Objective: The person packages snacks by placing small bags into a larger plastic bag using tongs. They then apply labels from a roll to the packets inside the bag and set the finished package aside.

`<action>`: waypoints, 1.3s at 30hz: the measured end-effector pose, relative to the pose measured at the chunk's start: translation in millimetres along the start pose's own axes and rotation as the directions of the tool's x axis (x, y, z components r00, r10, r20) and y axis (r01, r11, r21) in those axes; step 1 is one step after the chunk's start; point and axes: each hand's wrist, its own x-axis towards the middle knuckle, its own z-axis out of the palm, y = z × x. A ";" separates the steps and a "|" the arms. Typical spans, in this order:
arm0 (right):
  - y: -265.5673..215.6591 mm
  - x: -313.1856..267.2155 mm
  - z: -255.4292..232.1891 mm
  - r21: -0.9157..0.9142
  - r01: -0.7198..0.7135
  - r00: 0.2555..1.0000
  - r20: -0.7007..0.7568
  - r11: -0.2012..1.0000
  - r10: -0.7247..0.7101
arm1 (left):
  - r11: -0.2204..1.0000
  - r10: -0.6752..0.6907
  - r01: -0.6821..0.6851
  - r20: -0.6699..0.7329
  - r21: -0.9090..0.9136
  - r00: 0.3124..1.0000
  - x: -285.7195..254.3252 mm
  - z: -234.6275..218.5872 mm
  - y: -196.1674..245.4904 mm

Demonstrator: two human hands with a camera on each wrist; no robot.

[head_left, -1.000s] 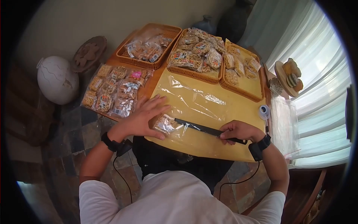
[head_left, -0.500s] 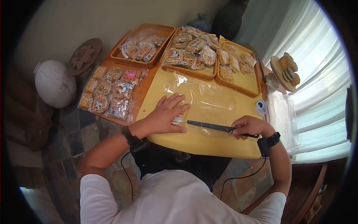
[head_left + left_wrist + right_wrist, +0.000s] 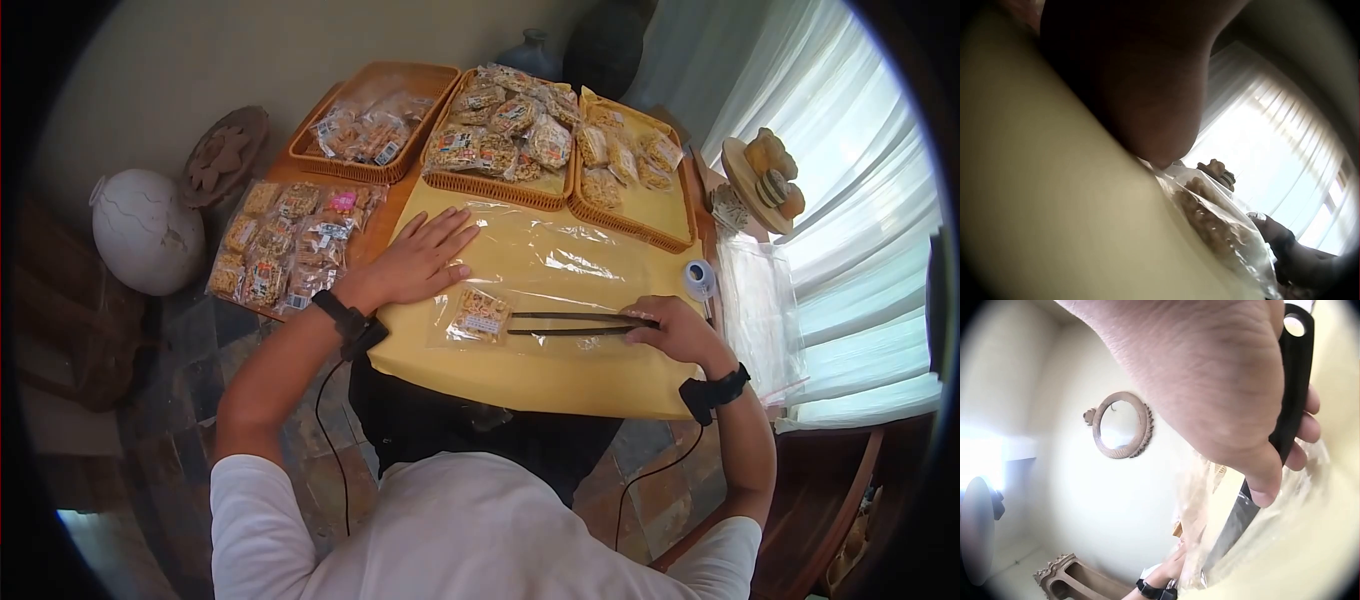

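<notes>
My left hand (image 3: 425, 258) lies with fingers straight on the yellow sheet (image 3: 440, 385), just beyond a clear bag. In that bag sits a square packet of a crunchy snack (image 3: 478, 315) with a pale label. In the left wrist view the bagged packet (image 3: 1210, 222) stands beyond my hand (image 3: 1147, 94). My right hand (image 3: 680, 328) grips a long knife (image 3: 570, 331), its blade showing as two parallel dark lines ending close to the packet. The right wrist view shows my fingers around the black handle (image 3: 1299, 369), which has a hole in its end.
Wicker baskets of packets (image 3: 375, 175) (image 3: 490, 187) (image 3: 640, 235) line the back of the table. Several bagged packets (image 3: 270, 240) lie at the left edge. A white tape roll (image 3: 697, 272) is at the right, before clear bags (image 3: 765, 310) and the curtain.
My left hand moves right over the packet, then away and back-left, uncovering it. The packet has shifted right. My right hand has moved right with the knife, whose blade is turned differently.
</notes>
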 end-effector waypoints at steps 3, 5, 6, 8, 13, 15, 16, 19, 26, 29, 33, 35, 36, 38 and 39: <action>2.8 5.2 3.2 -0.036 0.041 0.997 -0.062 0.999 -0.043 | 1.000 -0.020 0.020 0.001 -0.006 1.000 0.4 1.2 1.2; 2.9 13.1 8.5 -0.070 0.044 0.992 -0.116 0.997 -0.052 | 0.999 -0.028 0.028 -0.006 -0.019 1.000 1.1 -0.1 1.2; 0.2 17.2 13.0 -0.092 0.055 0.986 -0.153 0.994 -0.068 | 0.999 -0.031 0.031 -0.002 -0.021 1.000 0.6 0.1 1.4; -4.5 22.8 13.5 -0.118 0.066 0.979 -0.185 0.991 -0.087 | 0.999 -0.038 0.038 -0.002 -0.026 0.999 0.8 0.0 1.3; -7.7 33.3 10.5 -0.097 0.029 0.982 -0.183 0.995 -0.047 | 0.990 -0.039 0.033 -0.039 -0.136 0.998 0.4 0.6 -1.8; -7.7 35.1 11.6 -0.066 0.057 0.988 -0.139 0.996 -0.066 | 0.991 -0.039 0.035 -0.027 -0.130 0.999 1.0 1.3 -2.3; -7.0 36.1 12.7 -0.031 0.086 0.991 -0.098 0.996 -0.088 | 0.992 -0.039 0.037 -0.013 -0.121 0.999 1.1 1.2 -2.4; 10.1 41.4 16.7 -0.052 0.249 0.959 -0.126 0.967 -0.254 | 0.996 -0.039 0.037 -0.019 -0.079 0.999 0.5 3.9 -1.0; -12.5 58.3 25.0 0.038 0.253 0.965 -0.080 0.967 -0.249 | 0.997 -0.051 0.049 -0.022 -0.061 0.998 0.6 5.3 0.7; -7.9 64.3 25.8 0.005 0.327 0.940 -0.108 0.945 -0.325 | 0.997 -0.050 0.048 -0.024 -0.059 0.998 0.6 5.2 0.5; -1.0 46.0 9.9 0.108 0.218 0.976 -0.035 0.970 -0.216 | 0.996 -0.056 0.053 -0.039 -0.068 0.998 -0.2 5.0 0.8; 7.1 34.6 6.3 0.142 0.099 0.995 0.004 0.985 -0.100 | 0.996 -0.057 0.054 -0.047 -0.078 0.997 -0.6 5.5 1.6; 14.3 29.3 9.8 0.129 0.073 0.997 0.019 0.989 -0.076 | 0.997 -0.058 0.055 -0.050 -0.063 0.997 -1.1 5.9 2.5; 5.9 24.0 11.7 0.110 0.045 0.998 0.027 0.993 -0.048 | 0.998 -0.050 0.048 -0.058 -0.045 0.997 1.8 5.9 2.9; -1.8 23.9 16.5 0.095 -0.006 1.000 0.004 0.996 0.005 | 0.998 -0.053 0.050 -0.059 -0.043 0.997 1.5 6.0 3.6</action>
